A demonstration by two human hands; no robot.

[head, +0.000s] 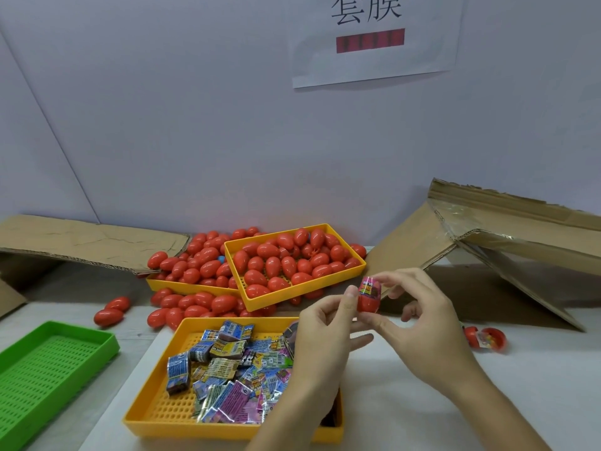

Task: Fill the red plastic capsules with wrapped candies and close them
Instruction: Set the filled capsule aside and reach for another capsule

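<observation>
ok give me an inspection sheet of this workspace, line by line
surface: pale table, partly covered by trays.
job's things: a red capsule half with a wrapped candy sticking out of it, held between both hands; yellow tray of wrapped candies in front; two yellow trays of closed red capsules behind, more loose on the table; an open capsule with candy at the right.
clutter: empty green tray at the left; flattened cardboard left and right.
grippers: left hand and right hand both pinch the capsule half.
cables: nothing seen.
surroundings: pale wall with a paper sign.
</observation>
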